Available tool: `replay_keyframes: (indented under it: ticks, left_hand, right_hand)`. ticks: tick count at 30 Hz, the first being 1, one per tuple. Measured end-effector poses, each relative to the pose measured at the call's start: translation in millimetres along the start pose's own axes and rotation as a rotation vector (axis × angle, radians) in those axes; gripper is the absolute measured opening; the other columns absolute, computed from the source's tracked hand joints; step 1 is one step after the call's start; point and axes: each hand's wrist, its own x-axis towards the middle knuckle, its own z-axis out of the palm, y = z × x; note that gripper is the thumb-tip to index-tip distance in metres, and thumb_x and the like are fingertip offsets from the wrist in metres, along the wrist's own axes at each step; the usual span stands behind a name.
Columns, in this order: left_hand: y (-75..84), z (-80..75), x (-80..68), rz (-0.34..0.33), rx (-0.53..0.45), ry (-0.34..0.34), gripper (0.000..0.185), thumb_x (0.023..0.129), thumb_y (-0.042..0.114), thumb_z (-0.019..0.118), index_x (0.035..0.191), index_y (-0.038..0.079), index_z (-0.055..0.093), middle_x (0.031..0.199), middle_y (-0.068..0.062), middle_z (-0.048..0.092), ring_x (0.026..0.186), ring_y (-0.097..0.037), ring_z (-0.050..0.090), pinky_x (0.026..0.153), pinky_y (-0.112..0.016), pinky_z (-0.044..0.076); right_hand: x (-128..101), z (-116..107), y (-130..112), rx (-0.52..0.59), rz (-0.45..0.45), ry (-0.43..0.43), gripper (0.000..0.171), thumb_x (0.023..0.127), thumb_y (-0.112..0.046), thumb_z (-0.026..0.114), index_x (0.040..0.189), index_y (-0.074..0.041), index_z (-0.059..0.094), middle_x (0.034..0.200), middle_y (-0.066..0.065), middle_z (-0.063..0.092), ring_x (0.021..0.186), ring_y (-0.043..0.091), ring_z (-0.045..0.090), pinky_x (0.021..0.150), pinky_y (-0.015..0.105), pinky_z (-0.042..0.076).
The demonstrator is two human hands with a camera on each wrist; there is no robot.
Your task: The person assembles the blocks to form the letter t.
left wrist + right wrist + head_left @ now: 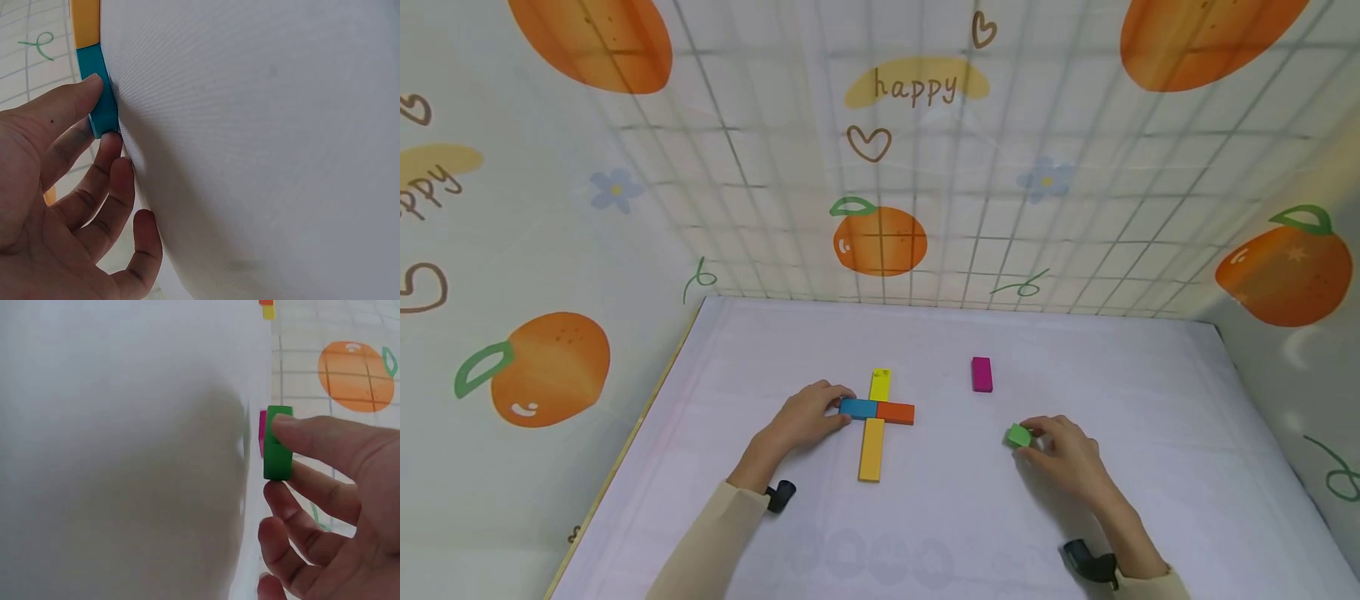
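My left hand pinches the outer end of a blue block, thumb on one side and fingertips on the other. This block lies end to end with an orange-red block. A bright yellow block touches the pair from behind, and a longer amber block extends toward me, so together they form a cross. To the right, my right hand holds a small green block between thumb and fingers. The right wrist view shows the green block upright in that pinch, its other fingers loosely curled.
A magenta block lies alone behind the right hand. White cloth covers the table, and a patterned sheet with printed oranges hangs along its back and sides. Black devices are strapped to both wrists.
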Motion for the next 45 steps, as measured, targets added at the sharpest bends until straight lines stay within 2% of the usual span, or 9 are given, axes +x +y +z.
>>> replay_keyframes:
  ticks: [13, 31, 45]
  left_hand:
    - [0.0, 0.3, 1.1, 0.019, -0.003, 0.005, 0.034, 0.083, 0.032, 0.069, 0.116, 0.027, 0.061, 0.093, 0.004, 0.054, 0.084, -0.014, 0.049, 0.072, -0.03, 0.043]
    - [4.3, -3.0, -2.0, 0.01, -0.014, -0.006, 0.035, 0.083, 0.031, 0.069, 0.116, 0.025, 0.061, 0.094, 0.003, 0.054, 0.085, -0.016, 0.05, 0.073, -0.031, 0.043]
    - [2.6, -2.7, -0.9, 0.001, -0.014, -0.01, 0.034, 0.083, 0.031, 0.069, 0.116, 0.026, 0.062, 0.093, 0.003, 0.054, 0.084, -0.016, 0.049, 0.072, -0.03, 0.043]
  right_hand:
    - [2.2, 16.7, -22.5, 0.025, -0.06, -0.011, 0.034, 0.073, -0.023, 0.078, 0.105, -0.02, 0.066, 0.09, -0.006, 0.059, 0.077, 0.014, 0.05, 0.067, 0.038, 0.028]
    - [-0.6, 38.3, -55.7, 0.028, -0.156, -0.03, 0.035, 0.071, -0.022, 0.079, 0.103, -0.023, 0.065, 0.087, -0.007, 0.058, 0.073, 0.013, 0.051, 0.067, 0.036, 0.029]
    - [-2.0, 57.1, -73.9, 0.043, -0.165, -0.082, 0.034, 0.069, -0.031, 0.08, 0.099, -0.028, 0.064, 0.083, -0.014, 0.056, 0.068, 0.007, 0.048, 0.069, 0.035, 0.028]
